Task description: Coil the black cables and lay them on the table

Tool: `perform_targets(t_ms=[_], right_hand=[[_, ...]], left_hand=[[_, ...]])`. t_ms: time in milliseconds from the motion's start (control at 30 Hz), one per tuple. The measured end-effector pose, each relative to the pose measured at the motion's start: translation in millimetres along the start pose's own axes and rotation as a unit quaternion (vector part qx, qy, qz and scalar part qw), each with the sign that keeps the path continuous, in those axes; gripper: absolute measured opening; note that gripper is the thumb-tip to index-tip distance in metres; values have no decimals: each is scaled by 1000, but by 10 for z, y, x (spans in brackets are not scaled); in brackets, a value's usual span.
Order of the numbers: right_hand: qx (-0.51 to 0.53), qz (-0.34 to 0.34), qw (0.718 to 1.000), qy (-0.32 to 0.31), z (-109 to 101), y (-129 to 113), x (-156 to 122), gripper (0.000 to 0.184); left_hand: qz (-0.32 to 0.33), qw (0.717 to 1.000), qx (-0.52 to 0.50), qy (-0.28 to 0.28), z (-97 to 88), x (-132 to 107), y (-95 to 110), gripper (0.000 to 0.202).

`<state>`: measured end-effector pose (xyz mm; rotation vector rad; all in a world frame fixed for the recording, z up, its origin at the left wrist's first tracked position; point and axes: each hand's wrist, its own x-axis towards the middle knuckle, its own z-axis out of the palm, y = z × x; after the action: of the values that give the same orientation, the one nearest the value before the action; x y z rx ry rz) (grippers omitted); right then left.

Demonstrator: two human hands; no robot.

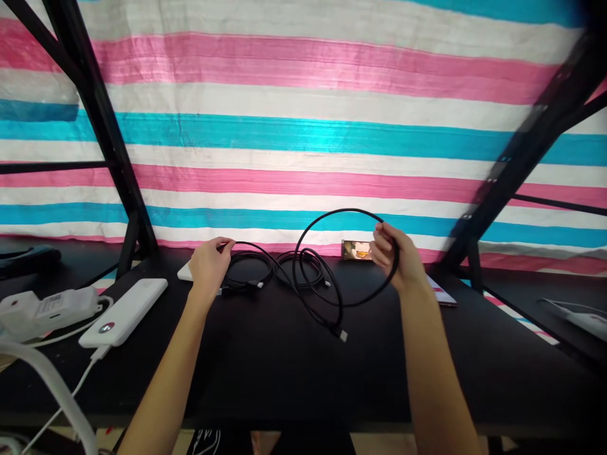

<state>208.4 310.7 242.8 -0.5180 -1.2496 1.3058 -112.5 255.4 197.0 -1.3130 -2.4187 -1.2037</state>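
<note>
My right hand (394, 258) is closed around a black cable (332, 218), holding up a large loop of it above the black table (265, 366). The cable's free plug end (342, 335) hangs down near the table surface. My left hand (207, 264) pinches another stretch of black cable near a coiled bundle (246, 268) lying on the table. A second small coil (310, 268) lies between my two hands.
A white power bank (124, 311) with a white lead lies at the left, beside a white adapter (45, 309). A phone (358, 250) with a lit screen leans at the back against the striped tarp. Black shelf posts (107, 136) stand left and right.
</note>
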Motion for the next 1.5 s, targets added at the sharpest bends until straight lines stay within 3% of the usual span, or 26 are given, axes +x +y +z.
perform_targets(t_ms=[133, 233, 367, 800, 1000, 1100, 1233, 1333, 1500], right_hand=[[12, 26, 999, 39, -188, 335, 105, 23], [15, 29, 999, 42, -258, 454, 75, 21], [-4, 22, 999, 39, -267, 499, 26, 21], [53, 24, 997, 58, -403, 494, 36, 17], [-12, 149, 987, 65, -267, 577, 20, 29], [-41, 218, 975, -15, -122, 602, -55, 34], [-115, 228, 942, -216, 81, 593, -183, 43], [-150, 206, 912, -320, 224, 604, -267, 47], [-166, 204, 863, -432, 427, 733, -390, 56]], left_hand=[[12, 999, -34, 17, 118, -35, -96, 29], [35, 996, -68, 38, 136, -72, -137, 28], [56, 991, -104, 70, 182, -104, -163, 28], [49, 985, -153, 70, 244, -41, -262, 30], [70, 954, -282, 72, 230, -98, -139, 27], [65, 931, -349, 85, 176, -216, 34, 28], [32, 916, -388, 100, 86, -413, 282, 32], [38, 903, -423, 62, 49, -550, 444, 31], [81, 875, -475, -41, 23, -717, 617, 25]])
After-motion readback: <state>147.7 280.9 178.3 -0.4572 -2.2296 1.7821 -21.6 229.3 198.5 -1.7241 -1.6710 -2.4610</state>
